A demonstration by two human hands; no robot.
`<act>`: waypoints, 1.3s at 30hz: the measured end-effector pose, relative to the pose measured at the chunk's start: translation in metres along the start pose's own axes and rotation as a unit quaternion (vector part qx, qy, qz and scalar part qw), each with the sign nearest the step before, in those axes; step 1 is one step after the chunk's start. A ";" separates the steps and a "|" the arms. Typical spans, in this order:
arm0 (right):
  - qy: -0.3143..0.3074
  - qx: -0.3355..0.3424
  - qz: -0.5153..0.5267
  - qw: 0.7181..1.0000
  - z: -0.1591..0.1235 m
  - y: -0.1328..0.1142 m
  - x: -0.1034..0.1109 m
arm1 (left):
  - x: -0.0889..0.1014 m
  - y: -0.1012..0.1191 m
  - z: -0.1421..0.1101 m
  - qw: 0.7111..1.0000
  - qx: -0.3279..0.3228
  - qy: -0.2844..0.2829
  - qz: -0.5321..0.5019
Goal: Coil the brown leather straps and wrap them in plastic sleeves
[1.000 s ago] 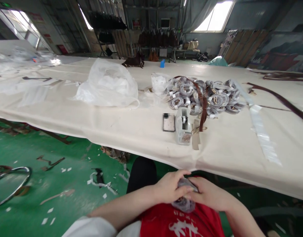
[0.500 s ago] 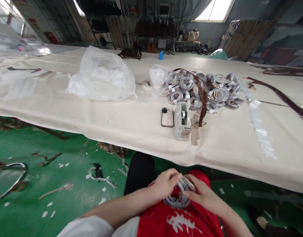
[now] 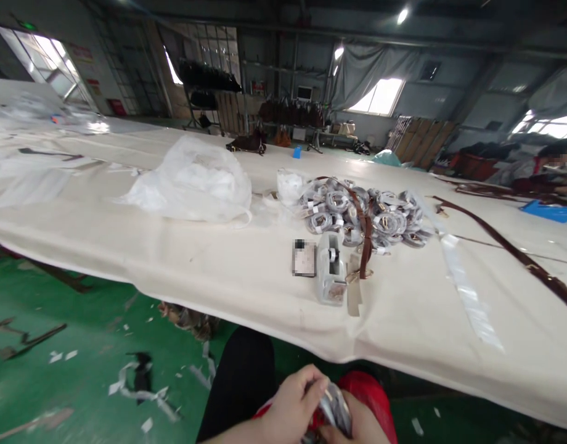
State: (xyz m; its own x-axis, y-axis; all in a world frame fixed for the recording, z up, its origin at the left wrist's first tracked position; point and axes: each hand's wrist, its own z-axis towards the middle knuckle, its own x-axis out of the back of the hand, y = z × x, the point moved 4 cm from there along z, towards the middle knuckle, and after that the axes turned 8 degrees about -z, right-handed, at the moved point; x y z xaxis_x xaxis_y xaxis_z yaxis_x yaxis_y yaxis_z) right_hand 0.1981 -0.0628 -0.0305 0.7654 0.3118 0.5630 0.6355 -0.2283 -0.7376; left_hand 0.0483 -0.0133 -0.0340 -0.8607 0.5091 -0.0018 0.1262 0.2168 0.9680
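At the bottom of the view, over my lap, both hands hold a coiled strap (image 3: 338, 408) wrapped in greyish clear plastic. My left hand (image 3: 293, 399) grips its left side, thumb across the top. On the other side, my right hand (image 3: 361, 424) is closed round the coil, partly cut off by the lower edge. The strap's lower part is hidden by my fingers. On the table ahead lies a pile of similar wrapped coils (image 3: 389, 223), with a brown strap (image 3: 367, 237) draped over it. A grey tape dispenser (image 3: 331, 277) stands in front of the pile.
A white cloth-covered table (image 3: 246, 277) runs across, its edge just beyond my knees. On it are a large clear plastic bag (image 3: 195, 185), a long brown strap (image 3: 509, 243) and a blue sheet (image 3: 549, 211). Another person (image 3: 554, 166) is at the far right. Scraps litter the green floor.
My view has tilted upward, so the table and my hands appear lower. Both hands still hold the coiled strap, which now shows more edge-on.
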 end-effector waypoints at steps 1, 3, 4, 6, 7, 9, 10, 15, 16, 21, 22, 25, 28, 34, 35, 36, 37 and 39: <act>0.012 0.006 0.001 1.000 -0.003 -0.004 0.000 | 0.000 0.003 -0.002 1.000 -0.005 0.006 0.006; 0.034 0.005 0.006 0.999 -0.010 -0.011 0.001 | 0.001 0.010 -0.007 1.000 -0.010 0.010 0.017; 0.042 -0.001 0.011 0.999 -0.013 -0.014 0.002 | 0.001 0.014 -0.010 1.000 -0.010 0.010 0.021; 0.053 -0.016 0.019 0.998 -0.018 -0.018 0.003 | 0.001 0.022 -0.014 0.999 -0.020 0.009 0.030; 0.059 -0.021 0.025 0.998 -0.020 -0.019 0.004 | 0.002 0.026 -0.016 0.998 -0.034 0.014 0.043; 0.061 -0.025 0.046 0.997 -0.023 -0.020 0.006 | 0.003 0.033 -0.018 0.995 -0.066 0.021 0.078; 0.057 -0.027 0.059 0.996 -0.024 -0.020 0.006 | 0.003 0.036 -0.019 0.993 -0.077 0.021 0.089; 0.027 -0.029 0.123 0.992 -0.025 -0.022 0.006 | 0.001 0.039 -0.019 0.995 -0.076 0.006 0.064; 0.021 -0.031 0.141 0.989 -0.025 -0.023 0.006 | 0.001 0.038 -0.019 0.996 -0.070 0.002 0.058; 0.005 -0.042 0.186 0.982 -0.024 -0.022 0.004 | -0.001 0.034 -0.018 0.997 -0.039 -0.025 0.056; 0.007 -0.039 0.179 0.983 -0.024 -0.022 0.003 | -0.001 0.034 -0.018 0.997 -0.035 -0.024 0.062; 0.018 -0.027 0.171 0.985 -0.025 -0.025 0.001 | 0.001 0.033 -0.018 0.996 -0.020 -0.022 0.082; 0.036 -0.027 0.188 0.981 -0.025 -0.026 -0.003 | 0.003 0.032 -0.017 0.996 -0.005 -0.015 0.085; 0.054 -0.053 0.256 0.964 -0.018 -0.018 -0.012 | 0.003 0.031 -0.015 0.995 -0.042 0.008 0.085; 0.059 -0.050 0.266 0.961 -0.017 -0.017 -0.012 | 0.003 0.032 -0.015 0.995 -0.052 0.016 0.085; 0.061 -0.048 0.275 0.958 -0.016 -0.016 -0.012 | 0.004 0.032 -0.015 0.994 -0.060 0.023 0.084; 0.056 -0.047 0.280 0.957 -0.016 -0.016 -0.012 | 0.004 0.033 -0.016 0.994 -0.064 0.026 0.081; 0.039 -0.052 0.273 0.960 -0.015 -0.016 -0.011 | 0.004 0.034 -0.016 0.994 -0.065 0.028 0.077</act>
State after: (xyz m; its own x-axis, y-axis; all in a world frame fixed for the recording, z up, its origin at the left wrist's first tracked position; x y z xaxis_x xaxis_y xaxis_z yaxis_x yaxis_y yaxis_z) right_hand 0.1807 -0.0767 -0.0193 0.9898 0.0505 0.1332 0.1419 -0.4292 -0.8920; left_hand 0.0415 -0.0175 0.0026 -0.8630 0.4792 0.1600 0.1974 0.0283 0.9799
